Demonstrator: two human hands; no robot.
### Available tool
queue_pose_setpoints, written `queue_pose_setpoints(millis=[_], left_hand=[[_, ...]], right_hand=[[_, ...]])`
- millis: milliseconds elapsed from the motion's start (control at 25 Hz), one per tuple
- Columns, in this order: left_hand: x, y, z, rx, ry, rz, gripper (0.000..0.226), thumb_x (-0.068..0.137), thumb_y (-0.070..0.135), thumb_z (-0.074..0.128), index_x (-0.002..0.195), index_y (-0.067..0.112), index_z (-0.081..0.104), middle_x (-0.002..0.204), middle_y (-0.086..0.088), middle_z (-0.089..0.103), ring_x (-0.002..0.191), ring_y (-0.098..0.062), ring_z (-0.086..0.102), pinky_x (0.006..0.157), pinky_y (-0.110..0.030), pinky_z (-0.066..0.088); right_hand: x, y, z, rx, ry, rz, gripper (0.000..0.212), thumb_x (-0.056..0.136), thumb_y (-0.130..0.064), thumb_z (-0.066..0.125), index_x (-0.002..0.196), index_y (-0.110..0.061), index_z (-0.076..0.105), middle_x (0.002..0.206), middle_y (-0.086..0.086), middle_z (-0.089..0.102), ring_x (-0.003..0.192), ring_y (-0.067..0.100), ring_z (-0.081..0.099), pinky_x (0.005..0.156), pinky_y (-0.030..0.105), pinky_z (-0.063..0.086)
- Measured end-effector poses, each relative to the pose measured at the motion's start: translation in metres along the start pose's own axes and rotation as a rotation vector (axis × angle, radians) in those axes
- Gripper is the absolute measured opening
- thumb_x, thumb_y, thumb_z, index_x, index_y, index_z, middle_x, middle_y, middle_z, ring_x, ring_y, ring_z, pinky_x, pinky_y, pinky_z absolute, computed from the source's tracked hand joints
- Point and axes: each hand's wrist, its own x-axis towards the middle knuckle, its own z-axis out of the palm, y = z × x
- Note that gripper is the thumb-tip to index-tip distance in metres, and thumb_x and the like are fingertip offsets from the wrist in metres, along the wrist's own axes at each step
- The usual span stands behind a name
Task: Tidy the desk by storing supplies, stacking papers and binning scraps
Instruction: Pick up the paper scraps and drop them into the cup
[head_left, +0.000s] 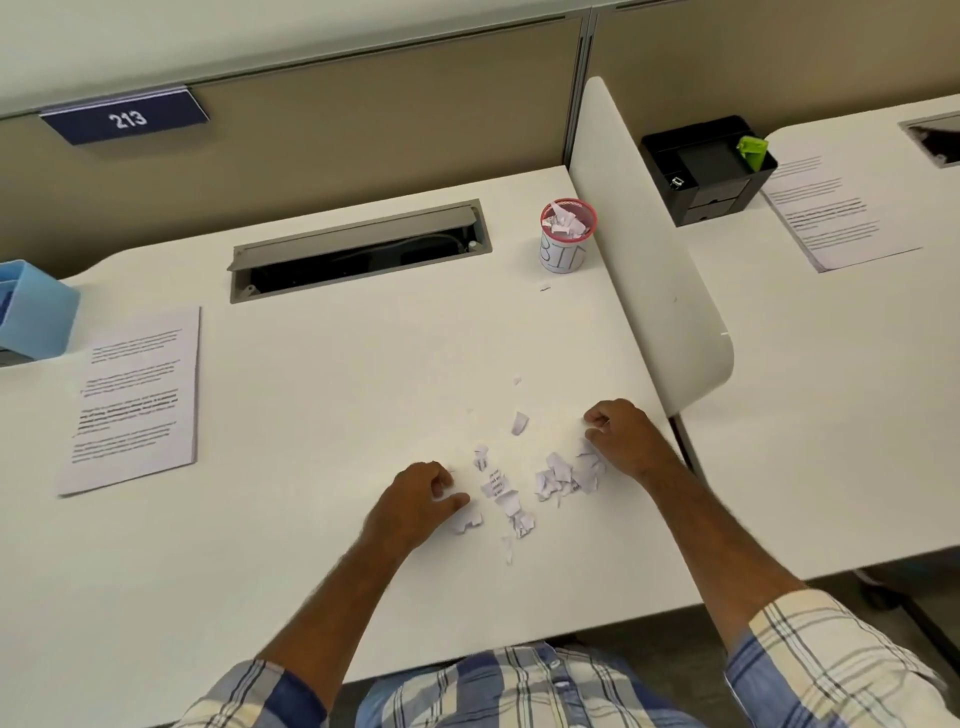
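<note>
Scraps of torn paper lie loosely scattered on the white surface near its front edge, flanked by both hands, apparently so they can be raked into one pile. The left hand is curled, thumb touching a scrap at the cluster's left; the right hand is loosely clenched over pieces at the right, though whether it grips any is unclear. A small bin, already holding scraps, stands well apart. Stacked papers lie squared at the left.
</note>
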Motion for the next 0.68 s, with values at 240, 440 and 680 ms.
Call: queue_pose_setpoints(millis=[240,440,680], left_hand=[[-0.025,0.013,0.025,0.052,-0.013,0.001,0.048,0.074,0.059,0.082,0.098,0.024,0.061,0.098,0.009,0.056,0.090,-0.013,0.059,0.079,-0.029,0.049],[-0.022,0.014,0.033,0.124,-0.015,0.056,0.033,0.081,0.040,0.080,0.098,0.024,0.057,0.099,0.008,0.051,0.094,-0.019,0.059,0.078,-0.031,0.044],[-0.022,0.012,0.034,0.204,0.043,0.094,0.007,0.090,0.021,0.063,0.097,0.020,0.066,0.100,0.002,0.061,0.095,-0.021,0.061,0.075,-0.030,0.043]], right_hand=[[-0.023,-0.001,0.007,0.022,-0.134,-0.031,0.053,0.070,-0.021,0.092,0.118,-0.014,0.069,0.113,0.003,0.056,0.102,0.017,0.058,0.087,0.026,0.047],[-0.036,-0.003,0.020,-0.213,-0.178,-0.097,0.052,0.064,-0.017,0.090,0.110,-0.019,0.066,0.111,-0.001,0.050,0.105,0.024,0.052,0.089,0.037,0.052],[-0.048,0.002,0.021,-0.159,-0.122,-0.201,0.021,0.071,0.001,0.079,0.086,-0.011,0.069,0.090,-0.001,0.054,0.084,0.021,0.058,0.075,0.035,0.047]])
